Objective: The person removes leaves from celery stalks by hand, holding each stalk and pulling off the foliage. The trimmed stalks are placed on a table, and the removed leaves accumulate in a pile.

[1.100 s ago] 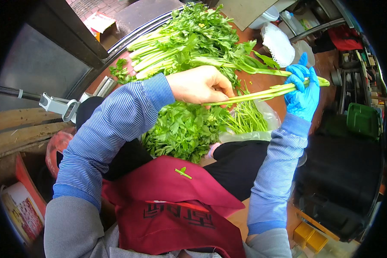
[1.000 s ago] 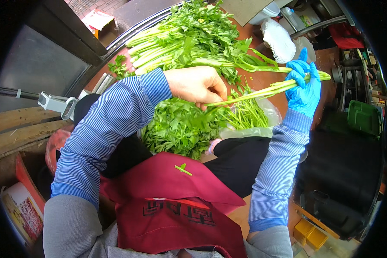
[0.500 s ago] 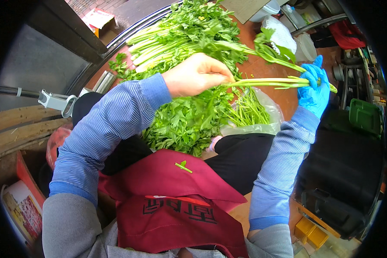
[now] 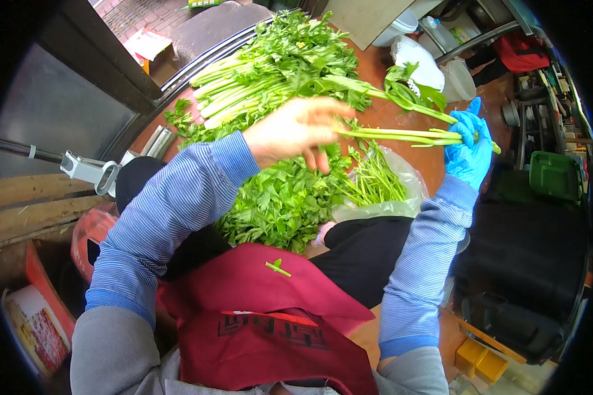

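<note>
- Stalks first: my blue-gloved right hand [image 4: 468,149] is clamped round the cut ends of a few long pale-green celery stalks with leafy tops [image 4: 402,135], holding them level above the reddish-brown round table [image 4: 382,115].
- My bare left hand [image 4: 295,130] sits at the leafy end of those stalks, fingers loosely spread and curled, pinching nothing that I can make out; it is a little blurred.
- I judge this to be the leaf-stripping step, and the next pull calls for a firm pinch at the leaf joint while the gloved hand keeps the stalks taut.
- A clear plastic bag [image 4: 392,197] lies open just below the stalks, with thin green stems inside it.
- Loose leafy greens [image 4: 280,204] are heaped beside the bag, and untrimmed bunches [image 4: 270,72] lie farther back.
- A green plastic crate [image 4: 555,176] stands well to the right; its contents are hidden.
</note>
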`<state>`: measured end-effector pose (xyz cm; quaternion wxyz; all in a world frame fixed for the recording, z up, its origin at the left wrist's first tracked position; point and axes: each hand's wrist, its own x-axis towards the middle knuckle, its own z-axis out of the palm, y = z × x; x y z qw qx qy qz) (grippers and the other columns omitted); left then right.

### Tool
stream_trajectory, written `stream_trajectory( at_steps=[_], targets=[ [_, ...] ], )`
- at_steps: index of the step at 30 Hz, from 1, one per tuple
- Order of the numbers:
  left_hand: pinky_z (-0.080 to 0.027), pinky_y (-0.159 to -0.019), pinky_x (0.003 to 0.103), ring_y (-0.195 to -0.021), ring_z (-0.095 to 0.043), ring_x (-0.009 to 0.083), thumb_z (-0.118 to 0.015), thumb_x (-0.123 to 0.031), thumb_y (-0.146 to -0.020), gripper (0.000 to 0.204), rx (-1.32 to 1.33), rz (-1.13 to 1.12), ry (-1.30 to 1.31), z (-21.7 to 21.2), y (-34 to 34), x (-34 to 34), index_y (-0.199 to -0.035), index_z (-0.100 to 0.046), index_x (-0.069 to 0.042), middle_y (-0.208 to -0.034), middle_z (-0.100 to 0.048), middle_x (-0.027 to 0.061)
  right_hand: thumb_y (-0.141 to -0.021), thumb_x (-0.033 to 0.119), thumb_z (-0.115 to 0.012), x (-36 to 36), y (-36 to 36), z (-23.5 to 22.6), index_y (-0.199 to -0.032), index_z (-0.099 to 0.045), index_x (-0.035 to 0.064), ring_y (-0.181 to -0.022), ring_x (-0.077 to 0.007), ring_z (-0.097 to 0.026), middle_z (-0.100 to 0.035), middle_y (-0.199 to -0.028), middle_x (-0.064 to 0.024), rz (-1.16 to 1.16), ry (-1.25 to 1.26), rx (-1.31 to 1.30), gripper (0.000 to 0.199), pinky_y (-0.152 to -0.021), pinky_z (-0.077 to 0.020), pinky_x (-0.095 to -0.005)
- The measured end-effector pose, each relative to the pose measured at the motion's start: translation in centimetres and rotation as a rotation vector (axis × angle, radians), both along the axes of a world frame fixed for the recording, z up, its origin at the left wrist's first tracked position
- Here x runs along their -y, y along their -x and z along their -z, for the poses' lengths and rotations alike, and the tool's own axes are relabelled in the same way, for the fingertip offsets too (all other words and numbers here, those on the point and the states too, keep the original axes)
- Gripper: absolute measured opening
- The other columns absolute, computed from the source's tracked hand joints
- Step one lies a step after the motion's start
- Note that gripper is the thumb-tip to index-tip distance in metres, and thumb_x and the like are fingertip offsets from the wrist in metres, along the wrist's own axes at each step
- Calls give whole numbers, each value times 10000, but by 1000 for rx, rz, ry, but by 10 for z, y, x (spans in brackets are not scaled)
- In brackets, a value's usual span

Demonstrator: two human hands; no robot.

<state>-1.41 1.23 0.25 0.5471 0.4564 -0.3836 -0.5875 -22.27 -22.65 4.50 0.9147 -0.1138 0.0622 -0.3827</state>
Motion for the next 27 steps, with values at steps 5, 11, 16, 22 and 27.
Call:
stream_trajectory(
  at_steps=[5,11,16,22,27],
  targets=[
    [-438,-563,202,-664,-523,70,-513,-180,-875,199,376,244,-116,19,-2,7,-953,-603,-20,-828,-615,9,-916,235,-424,-5,-4,-4,-1192,-468,-1,-569,-86,-313,-390,-661,-2,9,4,-44,366,-382,-250,-191],
    [-444,-697,222,-716,-546,82,-531,-136,-841,173,321,-125,-35,24,-1,7,-844,-625,10,-769,-617,27,-929,238,-397,4,0,2,-1211,-446,-2,-558,-82,-315,-397,-650,0,29,42,-78,374,-378,-255,-189],
    [-440,-704,221,-742,-547,76,-566,-170,-845,205,340,-96,-10,28,0,4,-883,-636,18,-833,-632,47,-852,75,-451,3,1,2,-1222,-434,6,-532,-82,-311,-369,-648,-14,136,28,-104,377,-365,-257,-176],
    [-501,-646,314,-721,-618,264,-610,-196,-791,331,1468,-196,179,26,-28,-12,-1089,-572,-56,-854,-627,168,-876,124,-449,-3,-1,0,-1216,-439,1,-545,-85,-306,-370,-661,-9,93,35,-88,362,-367,-256,-178],
    [-506,-622,303,-771,-625,242,-582,31,-749,242,1128,-443,632,-5,-3,4,-967,-614,-68,-907,-622,112,-899,175,-439,-15,-21,6,-1185,-458,-14,-562,-80,-305,-361,-669,5,-81,-1,-99,343,-362,-256,-177]
  ],
)
